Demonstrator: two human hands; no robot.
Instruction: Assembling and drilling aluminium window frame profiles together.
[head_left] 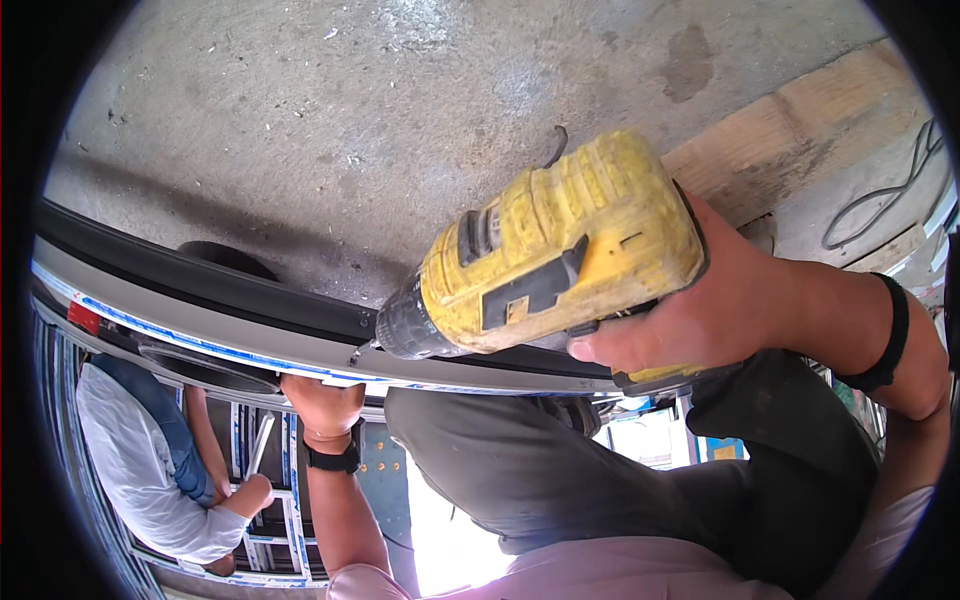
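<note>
landmark: wooden plank [800,125] on concrete floor [300,120] | dark stain [688,62]: left of plank | looped dark cable [908,186]: right of plank | white-shirted co-worker [135,450]: far left of plank

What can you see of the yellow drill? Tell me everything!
The drill has a scuffed, smudged yellow body that looks like plastic, with black parts on its side. A dark chuck at its nose holds a thin bit. It points left, with the bit's tip at a long grey bar; I can't tell whether it's spinning. The right hand has it in its grip, around the back end.
</note>
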